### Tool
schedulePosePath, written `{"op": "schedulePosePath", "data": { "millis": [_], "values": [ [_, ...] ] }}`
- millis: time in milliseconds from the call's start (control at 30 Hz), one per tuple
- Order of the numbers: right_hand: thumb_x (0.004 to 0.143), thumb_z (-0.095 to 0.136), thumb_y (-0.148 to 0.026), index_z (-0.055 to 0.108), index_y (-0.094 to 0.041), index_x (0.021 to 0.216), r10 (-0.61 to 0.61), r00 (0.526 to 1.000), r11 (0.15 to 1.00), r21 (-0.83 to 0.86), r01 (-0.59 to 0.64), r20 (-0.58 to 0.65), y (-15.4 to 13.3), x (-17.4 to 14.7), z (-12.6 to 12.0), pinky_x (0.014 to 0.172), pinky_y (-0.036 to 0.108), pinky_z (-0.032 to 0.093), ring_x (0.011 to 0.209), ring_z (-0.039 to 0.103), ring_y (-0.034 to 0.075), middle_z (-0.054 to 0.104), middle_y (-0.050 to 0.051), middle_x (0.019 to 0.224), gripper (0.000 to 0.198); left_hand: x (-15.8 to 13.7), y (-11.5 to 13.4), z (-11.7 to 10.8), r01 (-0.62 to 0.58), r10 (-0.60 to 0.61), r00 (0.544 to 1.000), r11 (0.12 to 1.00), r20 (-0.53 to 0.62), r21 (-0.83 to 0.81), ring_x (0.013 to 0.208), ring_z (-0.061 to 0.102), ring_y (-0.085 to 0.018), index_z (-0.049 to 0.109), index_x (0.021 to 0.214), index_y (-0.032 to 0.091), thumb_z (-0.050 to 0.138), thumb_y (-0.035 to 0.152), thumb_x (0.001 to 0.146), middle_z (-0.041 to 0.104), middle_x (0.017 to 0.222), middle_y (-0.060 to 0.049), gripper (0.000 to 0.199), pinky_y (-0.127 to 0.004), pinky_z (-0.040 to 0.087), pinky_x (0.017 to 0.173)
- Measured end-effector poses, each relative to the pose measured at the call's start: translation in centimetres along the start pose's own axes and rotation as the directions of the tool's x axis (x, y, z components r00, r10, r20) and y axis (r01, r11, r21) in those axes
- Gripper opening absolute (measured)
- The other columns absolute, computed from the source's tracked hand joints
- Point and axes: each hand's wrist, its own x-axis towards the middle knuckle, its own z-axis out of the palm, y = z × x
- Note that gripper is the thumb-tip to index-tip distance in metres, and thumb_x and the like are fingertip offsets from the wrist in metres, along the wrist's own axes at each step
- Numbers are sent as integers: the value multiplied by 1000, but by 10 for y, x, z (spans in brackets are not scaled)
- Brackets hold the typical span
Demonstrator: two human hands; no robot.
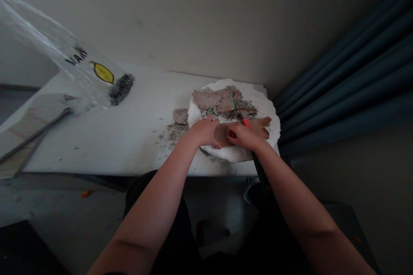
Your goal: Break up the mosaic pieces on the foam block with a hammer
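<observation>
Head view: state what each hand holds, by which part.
The right hand grips a red object, its held part hidden; the left hand touches the brown sheet.

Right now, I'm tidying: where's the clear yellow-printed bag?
At the head view's upper left, the clear bag overlaps the white table, left of the left hand.

Grey wall (206, 21), white table (129, 137), blue curtain (355, 81), grey floor (97, 212), dim light

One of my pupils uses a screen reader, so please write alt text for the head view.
A person's left hand rests on a brown piece on a roundish white sheet; the right hand, fist closed, holds a red object. Crumbly brown fragments litter the sheet and white table; a clear plastic bag is at left.
</observation>
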Motion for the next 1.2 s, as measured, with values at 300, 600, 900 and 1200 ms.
{"op": "schedulePosePath", "data": {
  "millis": [300, 600, 900, 1200],
  "values": [
    [88, 56, -19, 66, -16, 87, -4, 1000, 997, -74, 4, 1, -3, 2, 0, 63, 27, 34, 73, 58, 18, 72, 8, 89, 10, 0, 0, -1, 10, -10, 1000, 1000, 7, 3, 105, 62, -30, 53, 122, 23, 80, 63, 53, 51, 134, -14, 85, -36, 49, 83],
    [92, 54, -19, 64, -16, 89, -3, 1000, 998, -56, 3, -4, -4, -1, -2, 64, 27, 34, 74, 57, 16, 71, 8, 91, 11, 1, -1, 0, -1, 1, 1000, 1000, 0, -10, 104, 62, -30, 54, 122, 23, 79, 62, 54, 50, 134, -14, 83, -38, 49, 84],
    [86, 58, -17, 64, -17, 86, -14, 1000, 1000, -8, 14, 3, 0, 0, 1, 61, 27, 33, 69, 56, 15, 70, 6, 86, 6, 1, -1, 0, 7, -7, 1000, 1000, 6, -1, 105, 62, -30, 53, 123, 23, 80, 63, 54, 50, 135, -15, 84, -38, 49, 84],
    [91, 56, -18, 65, -17, 87, -64, 998, 998, 25, 64, 10, 3, -1, -2, 63, 26, 34, 72, 57, 15, 70, 5, 87, 10, 0, 0, -2, -5, 5, 1000, 1000, 9, 0, 106, 62, -31, 53, 122, 22, 79, 63, 55, 51, 133, -15, 83, -39, 49, 84]
  ]
}}
